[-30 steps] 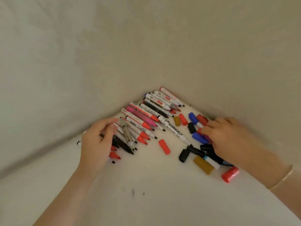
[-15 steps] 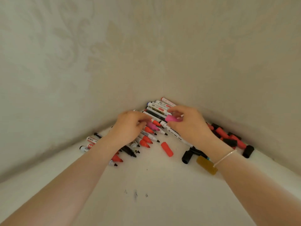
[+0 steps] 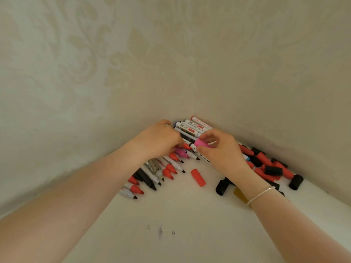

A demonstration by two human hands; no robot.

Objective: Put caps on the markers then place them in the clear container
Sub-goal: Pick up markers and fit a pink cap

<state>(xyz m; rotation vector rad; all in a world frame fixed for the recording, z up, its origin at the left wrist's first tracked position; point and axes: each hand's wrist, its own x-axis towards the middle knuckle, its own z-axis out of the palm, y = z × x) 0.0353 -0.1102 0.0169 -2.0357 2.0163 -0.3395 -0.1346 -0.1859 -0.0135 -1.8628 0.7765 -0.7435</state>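
My right hand (image 3: 218, 150) pinches the smooth, tapered pink cap (image 3: 202, 143) between thumb and fingertips, just above the marker row (image 3: 167, 168). My left hand (image 3: 157, 143) curls onto the pink marker (image 3: 181, 152) there; I cannot tell whether that grip is closed. One red cap (image 3: 198, 177) lies apart on the white table (image 3: 190, 224), in a corner of patterned wallpaper (image 3: 95, 63).

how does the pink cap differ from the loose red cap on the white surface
The pink plastic cap is pinched in the right hand, lifted over the markers; the red plastic cap lies untouched on the white surface, apart from both hands. Both are short, rounded and off any marker.
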